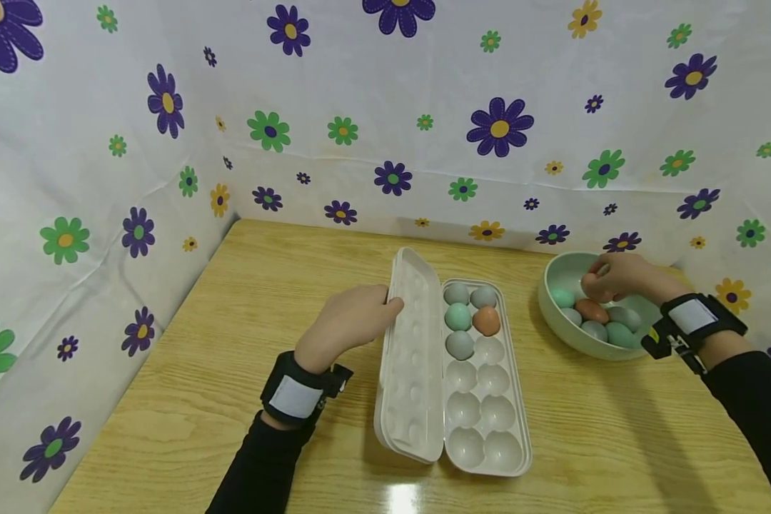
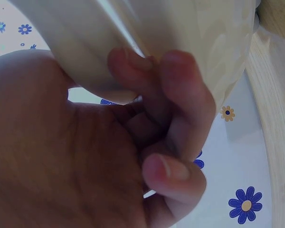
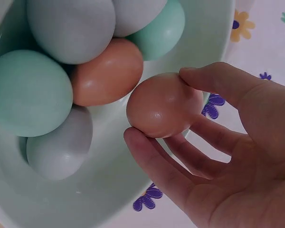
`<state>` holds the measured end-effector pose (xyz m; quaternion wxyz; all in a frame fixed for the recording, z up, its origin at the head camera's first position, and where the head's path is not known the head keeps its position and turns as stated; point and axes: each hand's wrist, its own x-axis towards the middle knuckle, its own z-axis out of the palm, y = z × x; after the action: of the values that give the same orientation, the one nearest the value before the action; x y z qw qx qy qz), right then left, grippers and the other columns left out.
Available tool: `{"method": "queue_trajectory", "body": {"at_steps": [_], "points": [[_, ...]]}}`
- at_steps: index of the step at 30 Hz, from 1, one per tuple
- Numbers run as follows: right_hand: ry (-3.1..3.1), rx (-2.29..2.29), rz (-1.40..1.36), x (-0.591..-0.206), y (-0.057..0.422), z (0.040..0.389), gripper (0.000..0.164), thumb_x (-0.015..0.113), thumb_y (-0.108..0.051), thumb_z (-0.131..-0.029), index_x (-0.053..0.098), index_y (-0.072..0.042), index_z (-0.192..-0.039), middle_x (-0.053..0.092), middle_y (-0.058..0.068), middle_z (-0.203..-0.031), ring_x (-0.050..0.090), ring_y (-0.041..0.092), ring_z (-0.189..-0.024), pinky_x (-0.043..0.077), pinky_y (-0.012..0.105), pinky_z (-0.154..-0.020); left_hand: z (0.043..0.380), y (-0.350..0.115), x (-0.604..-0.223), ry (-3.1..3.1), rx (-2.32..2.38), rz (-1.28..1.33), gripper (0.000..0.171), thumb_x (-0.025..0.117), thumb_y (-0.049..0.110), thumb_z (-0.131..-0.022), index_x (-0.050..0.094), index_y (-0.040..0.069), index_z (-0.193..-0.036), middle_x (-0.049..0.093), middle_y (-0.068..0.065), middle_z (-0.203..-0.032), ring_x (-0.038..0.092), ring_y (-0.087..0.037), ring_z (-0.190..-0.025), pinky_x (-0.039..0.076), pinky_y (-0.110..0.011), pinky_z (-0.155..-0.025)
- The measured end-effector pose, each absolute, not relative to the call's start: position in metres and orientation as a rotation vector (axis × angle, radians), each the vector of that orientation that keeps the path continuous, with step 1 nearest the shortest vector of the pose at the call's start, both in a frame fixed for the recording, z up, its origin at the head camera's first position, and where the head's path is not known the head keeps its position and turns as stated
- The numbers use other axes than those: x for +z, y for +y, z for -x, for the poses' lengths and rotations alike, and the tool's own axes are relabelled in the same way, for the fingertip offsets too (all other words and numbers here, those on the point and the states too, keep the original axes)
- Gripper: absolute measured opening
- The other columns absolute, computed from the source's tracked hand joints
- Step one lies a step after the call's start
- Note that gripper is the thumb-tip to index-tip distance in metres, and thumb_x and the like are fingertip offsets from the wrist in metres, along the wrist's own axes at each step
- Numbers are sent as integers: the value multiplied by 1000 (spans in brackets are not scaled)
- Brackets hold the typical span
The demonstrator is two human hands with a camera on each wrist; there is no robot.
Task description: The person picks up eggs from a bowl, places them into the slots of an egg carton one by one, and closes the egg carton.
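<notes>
My right hand (image 1: pixel 620 277) pinches a brown egg (image 3: pixel 164 104) between thumb and fingers, over the pale green bowl (image 1: pixel 546 314). Under and beside it in the bowl lie another brown egg (image 3: pixel 109 73), green eggs (image 3: pixel 28 92) and grey ones (image 3: pixel 71 28). With thumb and curled fingers, my left hand (image 1: pixel 350 318) grips the edge of the raised lid (image 1: pixel 414 364) of a white egg carton (image 1: pixel 517 428). The carton's far cups hold grey eggs (image 1: pixel 460 345), a green egg (image 1: pixel 457 317) and a brown egg (image 1: pixel 486 321); the nearer cups are bare.
Everything stands on a wooden table (image 1: pixel 231 357). Behind it and along the left hangs a white flowered cloth (image 1: pixel 360 86). The bowl stands to the right of the carton, near the back of the table, with wood showing between them.
</notes>
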<state>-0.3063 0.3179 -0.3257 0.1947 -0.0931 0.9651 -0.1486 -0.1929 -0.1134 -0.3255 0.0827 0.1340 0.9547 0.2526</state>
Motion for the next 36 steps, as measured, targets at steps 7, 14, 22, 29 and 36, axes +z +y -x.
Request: {"method": "queue_trajectory", "body": {"at_steps": [7,14,22,29,36], "points": [[2727,-414,310,-317,308,294,41,58,-31,-86,54,-1,-113,60,14,-101,57,21,-77,50,42,-70,193,-114,-325,2854,739,-398,36,33,37,-94,50,15,-71,45,0,-61,44,-17,-53,31,-31,-46],[2755,-366,301,-307,294,285,43,58,-37,-85,54,-6,-114,59,13,-104,56,22,-83,48,39,-69,193,-114,-325,2850,742,-388,36,33,37,-93,50,15,-70,45,0,-61,44,-17,-53,31,-31,-46],[2781,-363,340,-294,277,270,44,57,-39,-85,53,-7,-115,55,17,-112,53,27,-93,47,41,-72,194,-113,-326,2854,740,-395,36,33,38,-94,49,15,-70,45,0,-61,44,-17,-52,31,-31,-46],[2805,-369,372,-288,264,260,42,61,-40,-83,55,-11,-112,56,14,-110,52,26,-93,47,41,-72,193,-113,-326,2847,756,-394,36,33,37,-95,49,15,-71,45,1,-61,44,-17,-52,31,-31,-46],[2838,-391,445,-287,253,255,39,63,-34,-82,55,-11,-112,57,11,-105,52,23,-88,47,40,-71,193,-113,-327,2845,751,-390,36,33,37,-95,49,15,-71,44,1,-61,44,-17,-53,30,-30,-46]]}}
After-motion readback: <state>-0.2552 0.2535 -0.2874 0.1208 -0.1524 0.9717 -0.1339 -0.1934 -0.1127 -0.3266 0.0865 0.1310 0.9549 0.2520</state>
